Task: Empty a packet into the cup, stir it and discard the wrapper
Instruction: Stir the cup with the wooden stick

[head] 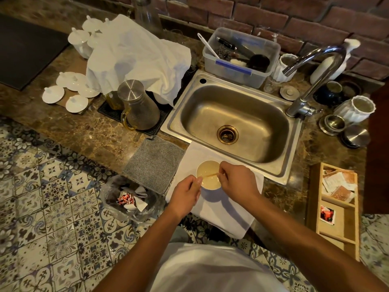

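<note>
A white cup (207,167) of pale liquid stands on a white towel (223,209) at the counter's front edge, just below the sink. My left hand (185,196) grips the cup's left side. My right hand (236,182) pinches a thin wooden stir stick (209,175) that lies across the liquid inside the cup. Down on the floor to the left, a lined waste bin (128,199) holds crumpled white and red wrappers. No packet shows in either hand.
A steel sink (231,123) with a tap (311,81) lies behind the cup. A grey mat (153,163) sits to its left, a glass jug (136,106) further back. A wooden tray (336,205) with packets stands at right. White lids, cloth-covered items and jars crowd the counter.
</note>
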